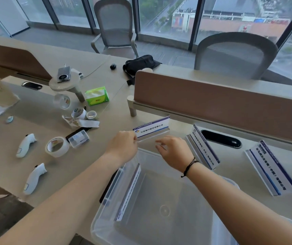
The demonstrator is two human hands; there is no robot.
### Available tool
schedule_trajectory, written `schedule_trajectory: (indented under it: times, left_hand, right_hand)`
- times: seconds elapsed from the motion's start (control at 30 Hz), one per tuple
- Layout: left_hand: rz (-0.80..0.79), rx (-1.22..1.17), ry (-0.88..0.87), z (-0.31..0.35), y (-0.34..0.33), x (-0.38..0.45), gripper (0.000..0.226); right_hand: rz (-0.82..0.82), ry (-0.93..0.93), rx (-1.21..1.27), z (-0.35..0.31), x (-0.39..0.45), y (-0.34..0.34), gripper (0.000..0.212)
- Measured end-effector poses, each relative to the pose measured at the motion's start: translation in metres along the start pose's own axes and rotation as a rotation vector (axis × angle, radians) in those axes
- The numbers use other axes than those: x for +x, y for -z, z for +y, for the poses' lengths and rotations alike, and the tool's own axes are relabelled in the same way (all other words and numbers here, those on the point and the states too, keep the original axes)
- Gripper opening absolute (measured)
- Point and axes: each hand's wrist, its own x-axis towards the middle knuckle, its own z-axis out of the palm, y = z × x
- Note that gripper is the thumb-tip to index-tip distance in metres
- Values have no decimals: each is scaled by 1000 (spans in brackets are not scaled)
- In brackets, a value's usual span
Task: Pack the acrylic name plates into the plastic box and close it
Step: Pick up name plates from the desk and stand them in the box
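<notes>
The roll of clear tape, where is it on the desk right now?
In the head view the roll of clear tape lies on the desk left of the left hand, beside a small clear case and right of the upper white controller.

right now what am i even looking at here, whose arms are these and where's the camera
There is no machine: these are a person's bare arms, filmed by one camera worn on their head, looking down at a desk. The left hand pinches the left end of a clear name plate, held above an open plastic box. The right hand is at the plate's lower edge; whether it grips is unclear. One plate already stands inside the box. Two more plates wait on the desk to the right. Tape rolls and tissues lie to the left.
</notes>
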Motion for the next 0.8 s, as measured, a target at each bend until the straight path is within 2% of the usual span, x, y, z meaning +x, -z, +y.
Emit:
schedule_trajectory:
  times: [0.13,0.47,0.53,0.8]
  left_hand:
    - [-6,6,14,-9,1,43,19]
    - [-146,37,20,-42,-40,137,29]
    - [-166,54,13,-47,-52,150,24]
    - [-229,194,-52,-63,-77,173,14]
  right_hand:
    - [-12,-67,-24,16,27,3,24]
    - [-240,-257,-145,48,114,-26,41]
    - [-269,-260,-163,56,127,-34,39]
    - [-234,-293,-269,95,168,-69,36]
